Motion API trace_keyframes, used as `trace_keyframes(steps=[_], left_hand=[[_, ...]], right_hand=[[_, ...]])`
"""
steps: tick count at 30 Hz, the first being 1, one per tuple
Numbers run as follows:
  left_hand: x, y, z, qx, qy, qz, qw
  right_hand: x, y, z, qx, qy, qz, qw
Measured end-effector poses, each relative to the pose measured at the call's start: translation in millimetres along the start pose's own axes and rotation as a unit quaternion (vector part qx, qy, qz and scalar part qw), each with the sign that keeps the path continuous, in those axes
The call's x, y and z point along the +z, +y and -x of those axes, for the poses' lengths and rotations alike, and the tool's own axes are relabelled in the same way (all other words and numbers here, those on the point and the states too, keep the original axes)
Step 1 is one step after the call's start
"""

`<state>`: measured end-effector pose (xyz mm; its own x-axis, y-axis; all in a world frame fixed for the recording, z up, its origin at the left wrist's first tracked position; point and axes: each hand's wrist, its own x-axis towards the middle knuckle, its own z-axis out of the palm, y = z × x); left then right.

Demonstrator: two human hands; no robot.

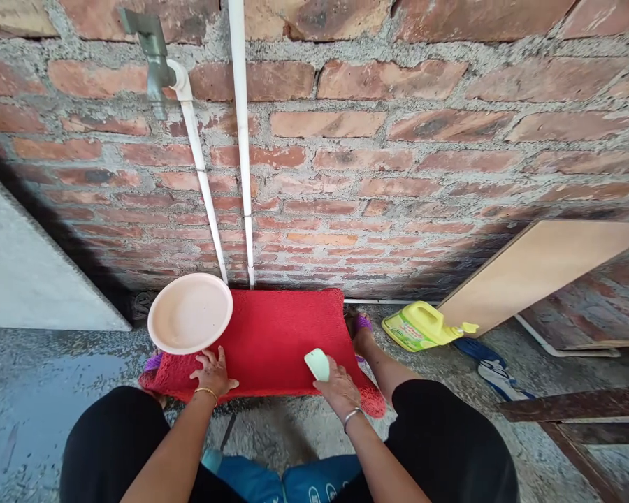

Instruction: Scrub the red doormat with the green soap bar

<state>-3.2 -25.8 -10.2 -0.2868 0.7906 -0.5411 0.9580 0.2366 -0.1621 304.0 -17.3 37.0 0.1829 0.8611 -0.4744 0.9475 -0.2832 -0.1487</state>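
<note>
A red mat with a nubby edge lies spread in front of me, its near edge drooping. My left hand rests on its near left part, fingers spread, holding nothing. In my right hand is a pale green scrubbing brush, its smooth rounded back showing. The brush is over the right part of the mat; its underside is hidden. A pale pink basin sits on the mat's left end, just beyond my left hand, and looks nearly empty.
A yellow detergent jug lies tilted on the floor at right, near a leaning board and blue-and-white slippers. A tap and white pipes run along the brick wall. A grey slab stands left; the floor is wet.
</note>
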Motion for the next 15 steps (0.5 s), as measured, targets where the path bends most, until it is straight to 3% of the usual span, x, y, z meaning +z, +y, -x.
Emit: trace_keyframes(steps=[3,7,9,12,15], left_hand=[[1.3,2.3,0.0,-0.008,0.006,-0.007,1.000],[-0.1,5.0,0.2,-0.020,-0.002,-0.014,1.000],[0.1,6.0,-0.4,-0.026,-0.004,-0.015,1.000],[1.7,7.0,-2.3,-0.032,-0.004,-0.016,0.999],[2.7,7.9,-3.2,-0.034,-0.005,-0.021,0.999]], right_hand=[[3.8,3.1,-1.3,-0.001,0.022,-0.034,0.999],[30.9,-39.6,8.4,-0.122,0.007,-0.021,0.992],[37.0,-53.5,10.9,-0.145,-0.007,0.005,0.989],[24.0,-38.8,5.6,-0.092,-0.004,0.036,0.995],[-2.0,6.8,-6.7,0.025,0.018,0.035,0.999]])
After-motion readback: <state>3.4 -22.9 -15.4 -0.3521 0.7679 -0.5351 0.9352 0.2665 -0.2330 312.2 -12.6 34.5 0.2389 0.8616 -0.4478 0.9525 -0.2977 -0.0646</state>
